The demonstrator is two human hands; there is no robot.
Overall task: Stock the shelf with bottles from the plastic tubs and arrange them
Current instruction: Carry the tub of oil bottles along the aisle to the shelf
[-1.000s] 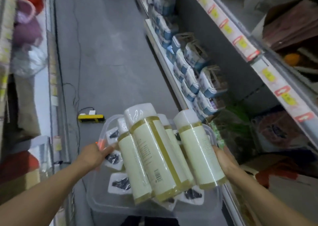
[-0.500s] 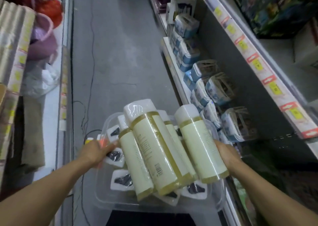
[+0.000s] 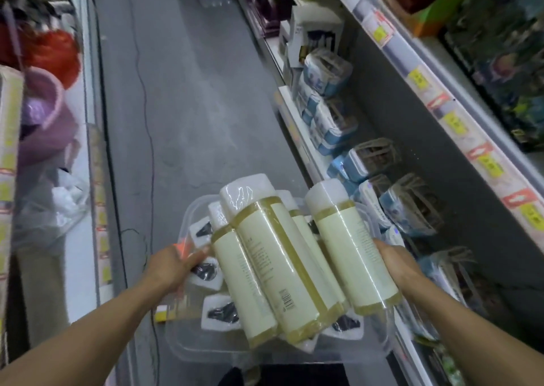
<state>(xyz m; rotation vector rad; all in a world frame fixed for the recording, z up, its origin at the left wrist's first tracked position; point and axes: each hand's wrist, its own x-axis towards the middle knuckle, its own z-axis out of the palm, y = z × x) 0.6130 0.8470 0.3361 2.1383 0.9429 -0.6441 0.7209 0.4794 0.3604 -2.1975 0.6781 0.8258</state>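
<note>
In a narrow shop aisle, grey floor [image 3: 182, 97] runs from near to far between two walls of shelving. The shelf [image 3: 297, 138] on the right is the larger presence: its low white ledge carries blue-and-white packs [image 3: 332, 126], with yellow price tags along the edge above. On the left, a purple tub [image 3: 44, 115] sits among other blurred goods.

Near the viewer, a clear plastic tub [image 3: 294, 352] is carried at waist height. Four pale yellow bottles [image 3: 282, 262] with white caps, each shrink-wrapped, lie across it, caps pointing far. Small white packets with dark contents [image 3: 220, 312] lie beneath them.

The left hand [image 3: 169, 268] grasps the tub's left rim, fingers curled over it. The right hand [image 3: 397, 263] presses against the rightmost bottle; whether its grip closes round the bottle or the tub's edge beneath cannot be told.

This looks like the carrying step: nothing from the tub is shelved yet. The next move likely calls for setting the tub down steadily, since the bottles lie loose and could roll.
</note>
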